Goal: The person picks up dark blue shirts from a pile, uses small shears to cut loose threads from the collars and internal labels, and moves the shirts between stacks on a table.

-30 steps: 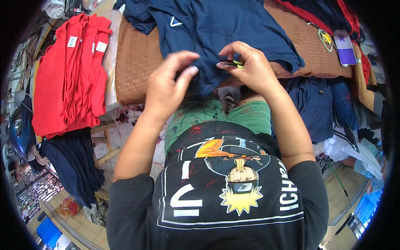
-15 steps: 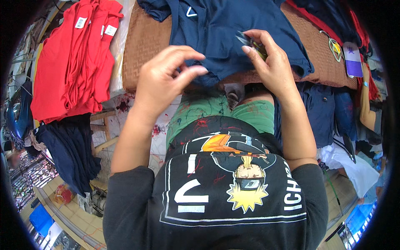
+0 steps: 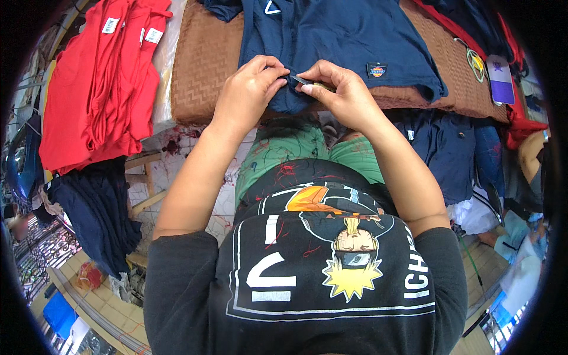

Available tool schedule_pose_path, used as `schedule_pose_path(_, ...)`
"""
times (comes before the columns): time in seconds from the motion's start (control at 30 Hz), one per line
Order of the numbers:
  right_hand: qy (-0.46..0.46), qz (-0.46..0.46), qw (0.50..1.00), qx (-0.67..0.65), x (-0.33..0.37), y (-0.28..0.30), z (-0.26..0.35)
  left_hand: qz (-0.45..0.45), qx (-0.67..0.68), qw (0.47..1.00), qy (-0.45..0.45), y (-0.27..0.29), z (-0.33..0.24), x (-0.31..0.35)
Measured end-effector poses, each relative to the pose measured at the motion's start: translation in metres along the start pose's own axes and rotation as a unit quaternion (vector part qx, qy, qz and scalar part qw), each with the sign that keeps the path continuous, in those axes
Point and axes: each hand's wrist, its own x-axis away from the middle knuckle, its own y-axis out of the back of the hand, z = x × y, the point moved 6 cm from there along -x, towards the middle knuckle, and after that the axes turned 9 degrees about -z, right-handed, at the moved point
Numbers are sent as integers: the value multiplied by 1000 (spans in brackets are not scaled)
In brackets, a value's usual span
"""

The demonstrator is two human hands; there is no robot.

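Note:
A navy blue garment (image 3: 340,35) lies spread in front of me, with a small dark patch label (image 3: 377,71) near its lower right. My left hand (image 3: 249,90) is closed, pinching a bit of the garment's near edge between thumb and fingertips. My right hand (image 3: 346,97) is wrapped round a small pair of thread snips (image 3: 303,81). The blades point left and meet the cloth right beside my left fingertips. Whether the blades touch a thread is too small to tell.
A brown padded board (image 3: 204,65) lies under the garment. Red garments (image 3: 100,89) are piled at the left, and dark cloth (image 3: 97,207) hangs below them. A purple and white tag (image 3: 500,83) with a looped cord hangs at the right. Another person's arm (image 3: 532,155) shows at the right edge.
Both hands have come together at the garment's near edge. My left hand has taken hold of the cloth, and my right has brought the snips left and down to it. The patch label has become visible.

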Motion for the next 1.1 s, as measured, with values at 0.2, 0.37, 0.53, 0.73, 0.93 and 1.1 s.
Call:
schedule_pose_path(0.2,-21,-3,1000,22,-4,2,1,51,22,998,-7,5,7,-15)
schedule_pose_path(0.37,-87,10,996,9,-7,5,4,87,51,995,10,5,9,-22)
schedule_pose_path(0.53,-50,9,998,40,-10,5,3,95,38,995,18,4,7,-23)
schedule_pose_path(0.73,63,-49,991,109,-11,3,12,100,-6,995,2,3,5,-22)
schedule_pose_path(0.93,156,-90,949,259,-6,19,40,121,158,973,-118,53,-30,-30)
schedule_pose_path(1.1,128,-181,962,158,-3,66,51,63,180,980,-63,100,-39,-28)
